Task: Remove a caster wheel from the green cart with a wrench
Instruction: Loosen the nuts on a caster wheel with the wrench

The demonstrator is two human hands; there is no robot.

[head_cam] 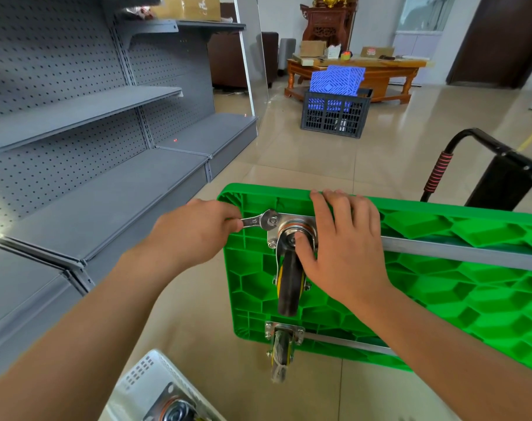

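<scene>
Beside the caster wheel on the overturned green cart, your left hand is gripping the wrench, seated on a mounting-plate bolt, while your right hand is resting flat, fingers straight, steadying cart and swivel.

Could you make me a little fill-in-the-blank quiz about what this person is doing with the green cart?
1. The left hand grips a ____ set on a bolt of the caster plate.
2. The right hand rests on the ____ cart.
3. The dark crate holds ____ plastic panels.

Missing words: wrench; green; blue
</scene>
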